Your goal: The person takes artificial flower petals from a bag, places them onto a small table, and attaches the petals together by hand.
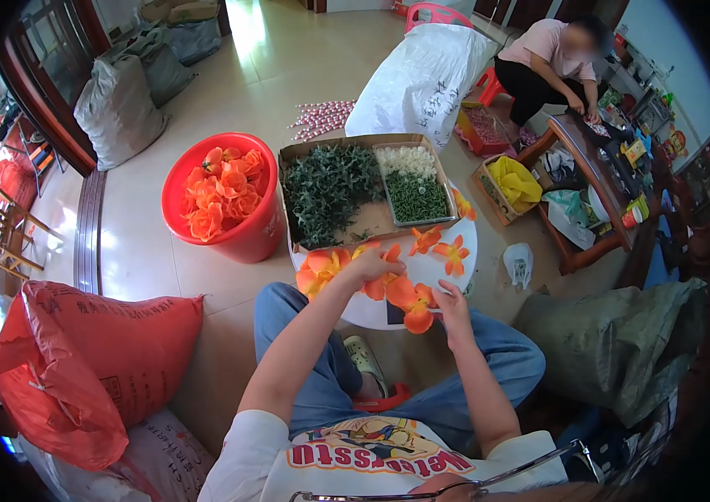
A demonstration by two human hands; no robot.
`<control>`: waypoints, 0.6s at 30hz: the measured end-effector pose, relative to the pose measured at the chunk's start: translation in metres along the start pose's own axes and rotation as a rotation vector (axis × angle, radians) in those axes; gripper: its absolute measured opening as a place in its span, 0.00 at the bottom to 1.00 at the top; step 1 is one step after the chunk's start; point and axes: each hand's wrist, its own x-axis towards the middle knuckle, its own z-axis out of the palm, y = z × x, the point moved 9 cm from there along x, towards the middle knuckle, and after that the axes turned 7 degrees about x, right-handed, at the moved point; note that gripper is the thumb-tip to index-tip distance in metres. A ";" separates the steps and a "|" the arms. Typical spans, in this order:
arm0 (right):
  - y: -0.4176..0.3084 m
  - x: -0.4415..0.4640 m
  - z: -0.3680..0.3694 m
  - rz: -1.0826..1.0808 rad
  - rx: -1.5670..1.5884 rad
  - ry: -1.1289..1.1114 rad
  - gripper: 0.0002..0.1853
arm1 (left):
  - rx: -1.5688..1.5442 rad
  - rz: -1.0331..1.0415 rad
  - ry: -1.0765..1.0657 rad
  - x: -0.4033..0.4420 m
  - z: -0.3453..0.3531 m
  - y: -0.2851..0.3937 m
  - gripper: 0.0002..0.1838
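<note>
My left hand [373, 266] is closed with its fingertips on orange artificial flower petals over the front of a round white table [355, 312]. My right hand [454, 311] pinches the edge of another orange petal piece [416, 303] just to the right. Loose orange petal pieces [321, 269] lie left of my left hand, and star-shaped orange ones [453, 254] lie behind my right hand. On the table, a cardboard box [363, 234] holds dark green artificial leaves [330, 188] and a clear tray with green stems [416, 198] and whitish flower centers [405, 161].
A red bucket [246, 243] of finished orange flowers [223, 192] stands left of the table. Red [112, 351] and green [623, 343] sacks flank me. A white sack [418, 79] leans behind. Another person [547, 63] sits at a wooden table [577, 138] at the back right.
</note>
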 end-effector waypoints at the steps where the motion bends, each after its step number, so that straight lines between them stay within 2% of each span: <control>1: 0.002 0.001 0.002 0.027 0.034 -0.027 0.22 | 0.027 -0.001 -0.044 0.009 0.003 -0.003 0.21; 5: 0.002 0.002 0.011 0.093 0.199 -0.125 0.22 | 0.072 -0.017 -0.132 0.030 0.014 -0.013 0.24; 8: 0.000 0.004 0.016 0.086 0.294 -0.152 0.22 | 0.140 -0.170 -0.105 0.012 0.013 -0.004 0.26; 11: -0.003 0.005 0.018 0.066 0.338 -0.156 0.22 | 0.177 -0.168 -0.212 0.021 0.021 -0.010 0.28; 14: -0.003 0.006 0.018 0.056 0.355 -0.157 0.22 | 0.050 -0.154 -0.280 0.027 0.034 -0.019 0.29; 18: -0.007 0.004 0.016 0.054 0.352 -0.127 0.22 | -0.086 -0.084 -0.330 0.017 0.041 -0.006 0.23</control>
